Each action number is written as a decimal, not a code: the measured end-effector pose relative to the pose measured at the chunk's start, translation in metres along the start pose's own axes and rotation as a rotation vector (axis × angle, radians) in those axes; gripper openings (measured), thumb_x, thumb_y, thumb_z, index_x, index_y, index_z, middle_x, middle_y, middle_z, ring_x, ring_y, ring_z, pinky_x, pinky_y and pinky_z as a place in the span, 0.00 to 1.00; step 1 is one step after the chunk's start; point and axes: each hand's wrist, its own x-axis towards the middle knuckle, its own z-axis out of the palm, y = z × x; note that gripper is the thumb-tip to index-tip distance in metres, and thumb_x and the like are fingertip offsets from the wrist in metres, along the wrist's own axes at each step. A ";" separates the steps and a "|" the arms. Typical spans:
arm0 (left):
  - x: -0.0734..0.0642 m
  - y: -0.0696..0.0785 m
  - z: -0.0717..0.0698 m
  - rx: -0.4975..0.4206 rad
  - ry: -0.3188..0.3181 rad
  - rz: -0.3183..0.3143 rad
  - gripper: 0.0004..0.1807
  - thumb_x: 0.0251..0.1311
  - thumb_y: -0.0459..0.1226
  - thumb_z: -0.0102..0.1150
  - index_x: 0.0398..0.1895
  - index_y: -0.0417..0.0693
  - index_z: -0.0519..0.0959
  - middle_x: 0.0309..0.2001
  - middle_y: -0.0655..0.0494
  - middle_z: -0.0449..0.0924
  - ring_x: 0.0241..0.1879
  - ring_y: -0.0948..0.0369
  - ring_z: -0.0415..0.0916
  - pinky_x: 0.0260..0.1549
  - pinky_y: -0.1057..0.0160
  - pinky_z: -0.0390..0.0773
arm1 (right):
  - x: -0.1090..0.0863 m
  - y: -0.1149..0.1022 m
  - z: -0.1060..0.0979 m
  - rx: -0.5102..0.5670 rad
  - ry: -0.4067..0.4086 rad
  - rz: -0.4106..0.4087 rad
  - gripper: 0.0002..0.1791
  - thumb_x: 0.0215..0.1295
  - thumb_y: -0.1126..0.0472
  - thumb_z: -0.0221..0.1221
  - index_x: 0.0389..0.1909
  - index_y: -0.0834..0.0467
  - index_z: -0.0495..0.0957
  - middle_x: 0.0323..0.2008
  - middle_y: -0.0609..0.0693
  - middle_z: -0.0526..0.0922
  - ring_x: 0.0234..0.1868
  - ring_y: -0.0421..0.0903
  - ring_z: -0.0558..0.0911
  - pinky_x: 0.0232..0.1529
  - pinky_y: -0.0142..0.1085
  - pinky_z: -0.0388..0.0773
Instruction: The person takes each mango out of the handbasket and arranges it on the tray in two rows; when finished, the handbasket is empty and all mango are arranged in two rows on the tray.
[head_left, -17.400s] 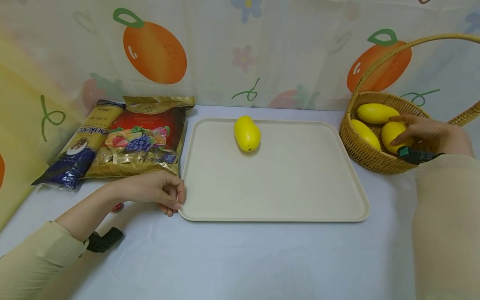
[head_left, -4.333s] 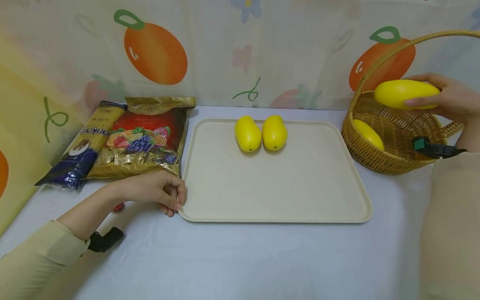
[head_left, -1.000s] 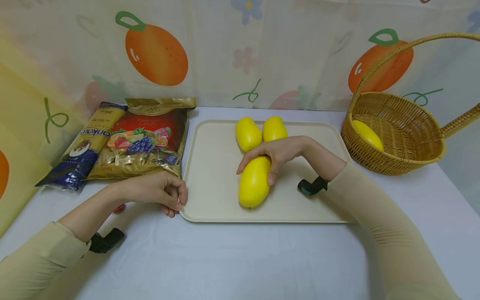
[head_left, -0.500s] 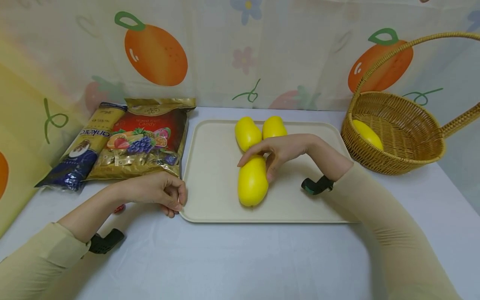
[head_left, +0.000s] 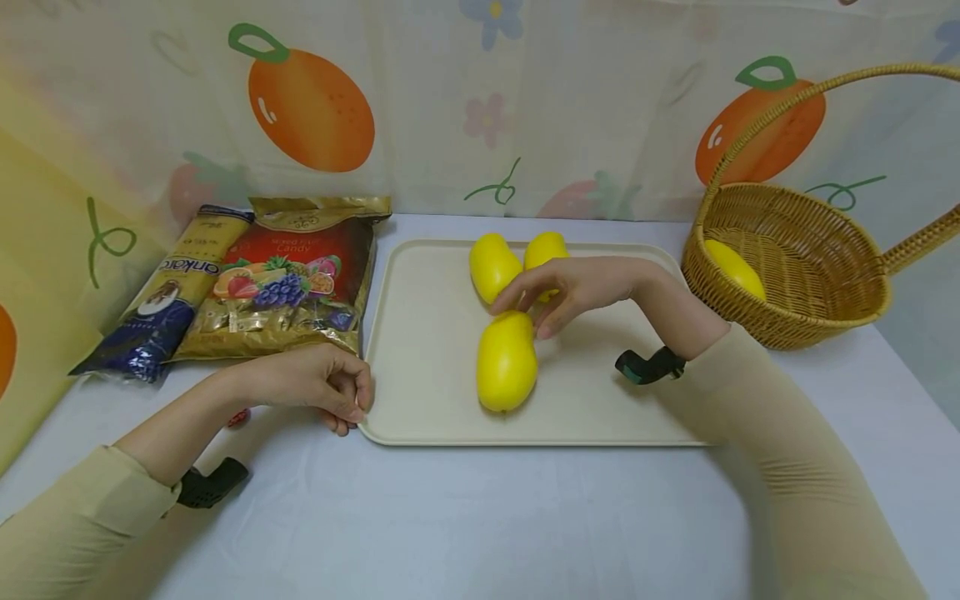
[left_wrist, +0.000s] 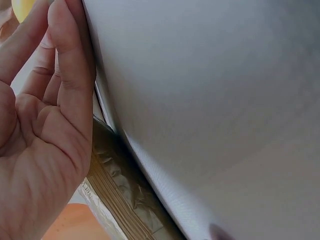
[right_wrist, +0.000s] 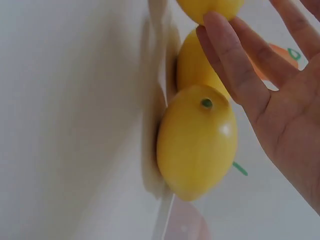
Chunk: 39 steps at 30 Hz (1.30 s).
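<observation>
Yellow mangoes lie on the beige tray (head_left: 427, 358). The front mango (head_left: 506, 367) lies lengthwise below my right hand (head_left: 588, 287), whose loosely spread fingers hover at its upper end; I cannot tell whether they touch it. Behind it are a left mango (head_left: 493, 265) and a right mango (head_left: 544, 248), the latter partly hidden by the hand. In the right wrist view, a mango with a green stem spot (right_wrist: 197, 145) stands out below the spread fingers (right_wrist: 235, 60). My left hand (head_left: 311, 383) pinches the tray's front left corner between thumb and fingers.
A wicker basket (head_left: 795, 308) with a tall handle stands at the right, one mango (head_left: 735, 268) inside. At the left lie a red and gold candy bag (head_left: 281, 275) and a blue and gold packet (head_left: 168, 292). A small red item (head_left: 238, 418) sits by the left wrist.
My right hand brought a mango from the basket to the tray's front, then loosened and rose slightly up and right off it. Another mango came to the back row earlier. Left hand stayed.
</observation>
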 end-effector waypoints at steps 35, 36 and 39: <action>-0.001 0.001 0.000 0.010 0.003 0.008 0.12 0.60 0.36 0.66 0.36 0.34 0.78 0.29 0.48 0.84 0.28 0.60 0.84 0.31 0.65 0.86 | -0.136 -0.034 -0.033 -0.013 0.435 -0.230 0.28 0.66 0.79 0.52 0.67 0.65 0.66 0.64 0.53 0.74 0.62 0.44 0.76 0.59 0.26 0.77; -0.001 0.001 0.000 0.014 0.003 0.009 0.12 0.60 0.36 0.66 0.36 0.34 0.78 0.29 0.48 0.84 0.28 0.60 0.84 0.31 0.65 0.86 | -0.140 -0.032 -0.035 0.008 0.451 -0.250 0.29 0.65 0.81 0.52 0.67 0.67 0.65 0.64 0.53 0.74 0.62 0.44 0.77 0.59 0.26 0.78; -0.001 0.001 0.000 0.014 0.000 0.010 0.12 0.60 0.36 0.66 0.36 0.34 0.78 0.30 0.48 0.84 0.29 0.60 0.85 0.31 0.64 0.86 | -0.155 -0.030 -0.038 0.002 0.551 -0.205 0.29 0.64 0.80 0.52 0.67 0.66 0.67 0.62 0.52 0.77 0.60 0.43 0.79 0.54 0.27 0.80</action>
